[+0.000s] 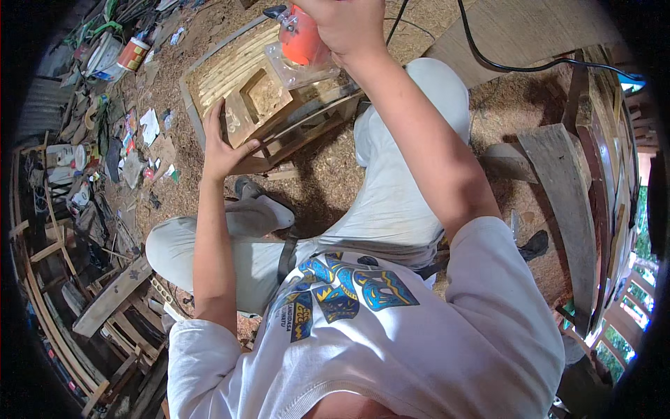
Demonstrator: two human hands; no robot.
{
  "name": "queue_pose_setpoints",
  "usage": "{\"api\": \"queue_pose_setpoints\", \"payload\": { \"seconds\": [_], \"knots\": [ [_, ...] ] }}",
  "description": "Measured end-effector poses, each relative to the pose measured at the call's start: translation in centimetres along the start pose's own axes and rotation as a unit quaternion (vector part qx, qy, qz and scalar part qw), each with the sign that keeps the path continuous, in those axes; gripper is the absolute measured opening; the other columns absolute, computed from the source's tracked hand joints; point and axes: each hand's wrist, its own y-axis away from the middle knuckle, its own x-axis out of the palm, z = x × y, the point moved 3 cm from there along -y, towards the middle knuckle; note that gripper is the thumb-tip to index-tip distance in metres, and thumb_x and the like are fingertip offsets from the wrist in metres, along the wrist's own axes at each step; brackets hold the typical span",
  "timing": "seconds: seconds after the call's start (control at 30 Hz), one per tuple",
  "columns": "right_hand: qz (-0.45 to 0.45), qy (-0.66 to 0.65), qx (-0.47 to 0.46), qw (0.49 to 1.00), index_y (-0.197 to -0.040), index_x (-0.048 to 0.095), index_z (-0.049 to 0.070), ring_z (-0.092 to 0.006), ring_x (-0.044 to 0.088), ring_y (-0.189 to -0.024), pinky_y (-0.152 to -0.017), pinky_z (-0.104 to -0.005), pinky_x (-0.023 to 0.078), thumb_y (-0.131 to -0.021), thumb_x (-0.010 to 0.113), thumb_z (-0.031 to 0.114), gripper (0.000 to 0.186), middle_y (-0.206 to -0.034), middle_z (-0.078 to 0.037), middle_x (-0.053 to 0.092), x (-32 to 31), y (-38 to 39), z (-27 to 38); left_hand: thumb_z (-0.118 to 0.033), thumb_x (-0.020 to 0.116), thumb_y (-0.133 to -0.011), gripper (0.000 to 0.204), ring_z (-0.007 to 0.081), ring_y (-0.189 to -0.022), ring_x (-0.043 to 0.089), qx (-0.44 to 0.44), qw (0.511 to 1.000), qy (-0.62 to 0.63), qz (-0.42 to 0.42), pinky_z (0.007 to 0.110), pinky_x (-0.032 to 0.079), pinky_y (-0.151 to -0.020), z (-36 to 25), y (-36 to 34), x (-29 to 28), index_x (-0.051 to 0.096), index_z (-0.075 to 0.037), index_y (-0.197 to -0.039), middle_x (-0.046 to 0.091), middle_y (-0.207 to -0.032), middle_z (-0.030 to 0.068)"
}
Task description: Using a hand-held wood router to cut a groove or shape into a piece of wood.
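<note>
Both arms (419, 129) stretch forward, the left grip (225, 150) spread, the right grip (352, 28) curled.

Dark lettering (287, 315) runs beside the print (339, 303) on the white shirt (419, 349) — the label (131, 56) on the reddish tub (133, 54) is unreadable.

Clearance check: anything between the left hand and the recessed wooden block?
Nothing visible: the left hand touches the recessed wooden block directly. The orange power tool, in the right hand, is at the block's opposite side.

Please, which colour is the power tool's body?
The power tool's body is bright orange-red; the head view shows it best.
</note>
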Motion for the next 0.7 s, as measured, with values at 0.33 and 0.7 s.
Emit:
{"api": "queue_pose_setpoints", "payload": {
  "seconds": [0.33, 0.7],
  "knots": [
    [0.0, -0.003, -0.055, 0.998, -0.115, 0.05, 0.009, -0.0161, 0.062, -0.082, -0.079, -0.0339, 0.051, -0.086, 0.078, 0.004, 0.041, -0.097, -0.002, 0.061, 0.1, 0.3, 0.4, -0.039, 0.102, -0.061, 0.123, 0.0391, -0.147, 0.042, -0.005, 1.0, -0.019, 0.0, 0.047, 0.034, -0.125, -0.5, -0.1, 0.6, 0.038, -0.005, -0.16, 0.042, -0.155, 0.0218],
    [-0.031, 0.002, -0.041, 0.999, -0.122, 0.049, 0.007, -0.017, 0.064, -0.087, -0.084, -0.0351, 0.052, -0.087, 0.078, 0.007, 0.046, -0.1, -0.004, 0.063, 1.2, 0.8, 0.1, -0.038, 0.101, -0.063, 0.123, 0.0403, -0.149, 0.038, 0.004, 0.997, -0.075, 0.007, 0.047, 0.033, -0.126, -0.8, 0.0, 0.3, 0.037, -0.004, -0.161, 0.04, -0.157, 0.0222]
  ]
}}
